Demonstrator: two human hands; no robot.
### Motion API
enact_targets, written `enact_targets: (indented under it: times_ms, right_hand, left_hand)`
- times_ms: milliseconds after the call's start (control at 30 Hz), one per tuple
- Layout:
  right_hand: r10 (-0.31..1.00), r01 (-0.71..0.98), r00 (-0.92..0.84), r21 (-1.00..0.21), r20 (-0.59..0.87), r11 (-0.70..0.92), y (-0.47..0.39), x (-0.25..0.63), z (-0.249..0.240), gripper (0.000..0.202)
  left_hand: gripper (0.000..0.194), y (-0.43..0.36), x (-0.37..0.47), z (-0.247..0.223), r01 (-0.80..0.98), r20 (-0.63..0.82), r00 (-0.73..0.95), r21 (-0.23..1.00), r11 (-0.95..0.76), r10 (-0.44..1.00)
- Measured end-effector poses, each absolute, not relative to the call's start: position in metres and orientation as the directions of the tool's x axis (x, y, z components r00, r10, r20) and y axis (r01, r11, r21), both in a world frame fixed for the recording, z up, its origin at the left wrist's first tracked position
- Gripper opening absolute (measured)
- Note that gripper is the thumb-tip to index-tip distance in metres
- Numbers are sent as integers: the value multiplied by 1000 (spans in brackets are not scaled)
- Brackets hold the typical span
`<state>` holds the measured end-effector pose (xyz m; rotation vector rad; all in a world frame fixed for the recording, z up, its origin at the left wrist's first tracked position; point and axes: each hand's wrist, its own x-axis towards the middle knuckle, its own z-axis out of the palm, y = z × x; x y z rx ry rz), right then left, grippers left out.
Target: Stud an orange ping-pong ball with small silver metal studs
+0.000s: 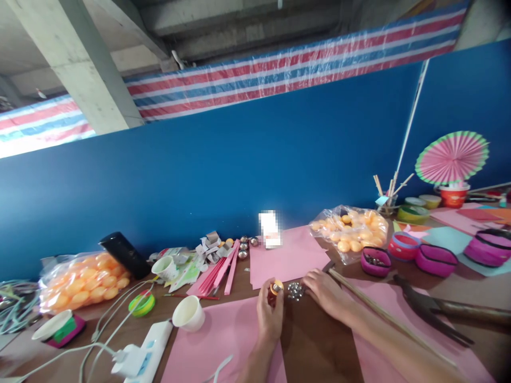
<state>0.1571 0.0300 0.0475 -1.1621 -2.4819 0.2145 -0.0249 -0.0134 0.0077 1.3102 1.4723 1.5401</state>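
Observation:
My left hand is closed around a small orange plastic ball; something silvery shows at its upper side, too small to name. Just right of it, a little pile of shiny metal beads lies on the brown table. Stretched toward this pile, my right hand has its fingertips at the pile's right edge, and nothing is seen in them. Pink paper lies beneath my left forearm. A wooden stick runs beside my right forearm.
A wooden-handled pick-like tool lies at right. Magenta pouches and a bag of orange balls stand behind. Left are a paper cup, a power strip with cables, and another bag of balls. A blue partition closes the back.

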Motion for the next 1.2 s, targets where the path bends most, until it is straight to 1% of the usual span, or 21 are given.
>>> enact_targets:
  times_ms: [133,533,667,767,933,1067,1200]
  right_hand:
    - [775,711,-575,-309,261,632,30,160,48,14]
    - [772,714,-569,-296,284,635,33,156,40,16]
    - [774,716,-564,-295,289,632,32,156,42,17]
    - [779,719,-547,-303,307,625,32,156,44,16]
    - [791,721,-512,-333,335,608,31,156,44,14]
    - [791,720,-471,-348,390,600,31,153,41,13]
    - [772,701,-477,-349,420,622,33,148,39,11]
  left_hand:
    - [39,-14,-25,10,199,219,-309,966,-162,926]
    - [42,-13,-24,10,175,200,-332,973,-148,922]
    - [40,-13,-25,8,190,216,-314,968,-162,925]
    - [38,-14,-25,9,196,228,-300,965,-174,926]
    - [40,-14,-25,8,170,207,-297,972,-161,932]
    - [39,-14,-24,10,176,194,-292,973,-147,937]
    - [39,-15,-24,13,191,186,-286,972,-134,940]
